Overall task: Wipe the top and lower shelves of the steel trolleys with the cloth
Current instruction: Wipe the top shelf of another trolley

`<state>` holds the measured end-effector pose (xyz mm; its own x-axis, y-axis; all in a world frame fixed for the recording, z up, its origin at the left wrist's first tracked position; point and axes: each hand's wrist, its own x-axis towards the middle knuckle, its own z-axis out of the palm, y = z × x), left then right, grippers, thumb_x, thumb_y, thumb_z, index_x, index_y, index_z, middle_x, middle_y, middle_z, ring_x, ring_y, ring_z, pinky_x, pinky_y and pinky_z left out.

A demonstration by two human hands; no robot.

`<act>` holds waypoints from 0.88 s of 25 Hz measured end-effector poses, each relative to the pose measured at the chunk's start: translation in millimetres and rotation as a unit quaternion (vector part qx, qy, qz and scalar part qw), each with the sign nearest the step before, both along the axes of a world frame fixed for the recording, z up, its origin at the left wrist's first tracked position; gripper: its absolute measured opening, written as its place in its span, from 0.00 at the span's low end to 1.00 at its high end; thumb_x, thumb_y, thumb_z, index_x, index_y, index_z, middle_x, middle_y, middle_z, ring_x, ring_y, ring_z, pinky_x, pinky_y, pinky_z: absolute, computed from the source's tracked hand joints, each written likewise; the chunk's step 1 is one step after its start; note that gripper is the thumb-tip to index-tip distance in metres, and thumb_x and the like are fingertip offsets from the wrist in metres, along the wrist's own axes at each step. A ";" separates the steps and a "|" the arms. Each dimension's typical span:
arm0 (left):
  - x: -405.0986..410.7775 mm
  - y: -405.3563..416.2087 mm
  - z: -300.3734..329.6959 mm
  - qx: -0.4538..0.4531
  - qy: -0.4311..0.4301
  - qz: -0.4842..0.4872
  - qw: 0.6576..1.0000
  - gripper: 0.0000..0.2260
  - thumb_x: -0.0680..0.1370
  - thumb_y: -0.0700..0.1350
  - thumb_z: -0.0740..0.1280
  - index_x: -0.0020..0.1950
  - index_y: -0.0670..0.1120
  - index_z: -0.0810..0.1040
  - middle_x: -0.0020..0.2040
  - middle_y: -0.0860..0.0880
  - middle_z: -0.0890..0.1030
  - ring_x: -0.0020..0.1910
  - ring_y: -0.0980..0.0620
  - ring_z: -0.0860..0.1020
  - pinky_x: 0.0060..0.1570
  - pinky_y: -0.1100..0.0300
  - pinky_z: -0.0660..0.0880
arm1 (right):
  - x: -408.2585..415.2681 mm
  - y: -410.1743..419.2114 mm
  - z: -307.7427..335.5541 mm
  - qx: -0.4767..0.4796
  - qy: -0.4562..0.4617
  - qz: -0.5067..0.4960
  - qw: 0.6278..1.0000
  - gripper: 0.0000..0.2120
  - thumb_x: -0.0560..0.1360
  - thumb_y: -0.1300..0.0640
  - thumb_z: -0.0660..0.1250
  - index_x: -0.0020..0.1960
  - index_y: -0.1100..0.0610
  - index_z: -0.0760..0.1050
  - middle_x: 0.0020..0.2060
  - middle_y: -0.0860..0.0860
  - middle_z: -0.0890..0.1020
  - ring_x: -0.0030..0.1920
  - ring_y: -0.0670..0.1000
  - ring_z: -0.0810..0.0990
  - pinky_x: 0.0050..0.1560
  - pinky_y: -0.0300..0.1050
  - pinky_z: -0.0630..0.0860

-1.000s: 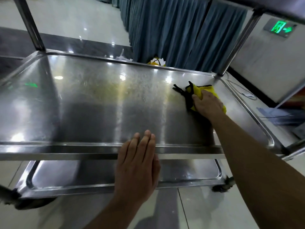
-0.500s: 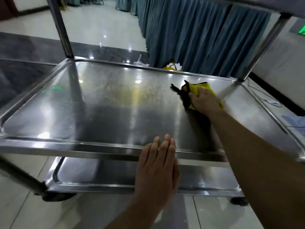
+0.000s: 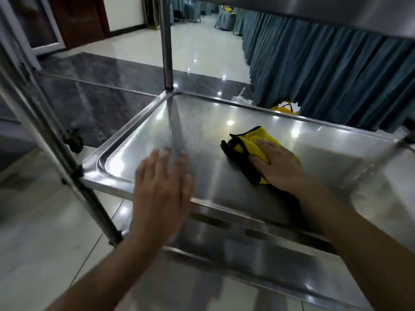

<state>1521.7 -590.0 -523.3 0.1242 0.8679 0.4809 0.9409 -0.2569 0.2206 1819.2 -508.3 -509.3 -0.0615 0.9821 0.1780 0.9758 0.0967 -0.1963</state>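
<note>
While my right hand [image 3: 277,163] presses flat on the yellow cloth [image 3: 251,142] at three o'clock of the trolley's middle shelf [image 3: 202,122], my left hand [image 3: 162,182], blurred, fingers straight, empty, over its near rim at seven o'clock, lower shelf [image 3: 258,261] beneath.

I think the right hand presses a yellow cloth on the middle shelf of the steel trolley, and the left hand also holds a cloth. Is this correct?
Not fully. In the head view the left hand holds no cloth; it is open with straight fingers over the front of the shelf. The rest stands: the right hand presses the yellow cloth on that steel trolley shelf.
</note>
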 end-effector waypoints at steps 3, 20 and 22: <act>-42.9 29.4 5.0 -0.121 0.060 0.028 0.991 0.30 0.81 0.58 0.42 0.83 0.51 0.53 0.82 0.43 0.58 0.81 0.44 0.53 0.79 0.46 0.54 | 10.8 17.7 -0.8 0.005 0.007 -0.029 1.000 0.29 0.78 0.33 0.54 0.75 0.45 0.67 0.74 0.49 0.71 0.73 0.55 0.69 0.72 0.53 0.63; -36.4 22.0 7.3 -0.121 0.013 0.017 0.992 0.28 0.76 0.50 0.52 0.74 0.42 0.71 0.76 0.43 0.70 0.75 0.44 0.68 0.77 0.51 0.61 | -65.2 30.1 4.1 0.023 -0.004 -0.063 0.998 0.25 0.79 0.37 0.56 0.70 0.49 0.71 0.70 0.54 0.75 0.69 0.59 0.72 0.70 0.56 0.66; -35.7 22.1 6.5 -0.128 0.012 0.015 0.992 0.29 0.75 0.51 0.52 0.74 0.42 0.70 0.77 0.43 0.69 0.76 0.45 0.66 0.78 0.51 0.59 | -62.3 55.0 13.1 -0.008 -0.010 -0.151 0.988 0.26 0.81 0.40 0.57 0.72 0.54 0.69 0.71 0.58 0.73 0.70 0.62 0.70 0.71 0.60 0.65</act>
